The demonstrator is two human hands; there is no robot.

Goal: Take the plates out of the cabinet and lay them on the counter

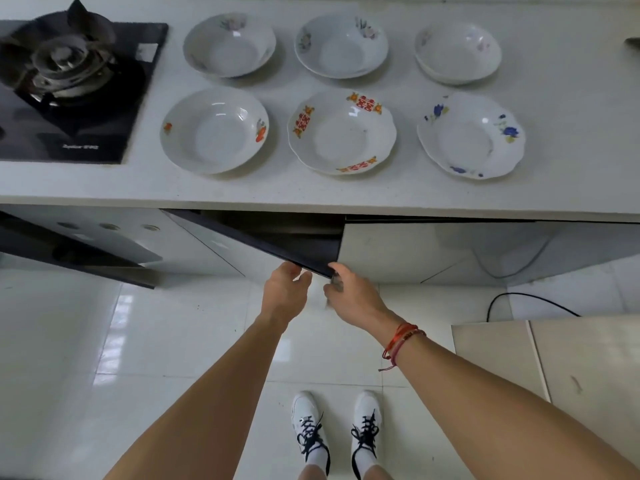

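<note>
Several white plates lie in two rows on the pale counter (311,192): three floral ones at the back (229,46) (341,46) (458,53), and in front an orange-flowered plate (214,131), a red-patterned plate (341,133) and a blue-flowered plate (471,136). Below the counter the dark-edged cabinet door (249,242) stands ajar. My left hand (285,289) and my right hand (348,289) both grip its free edge. The cabinet's inside is dark and hidden.
A black gas hob (69,88) sits at the counter's left. Another cabinet door (69,251) hangs open at the left. A black cable (530,299) runs over the tiled floor on the right, beside a beige board (554,355). My white shoes (337,431) stand below.
</note>
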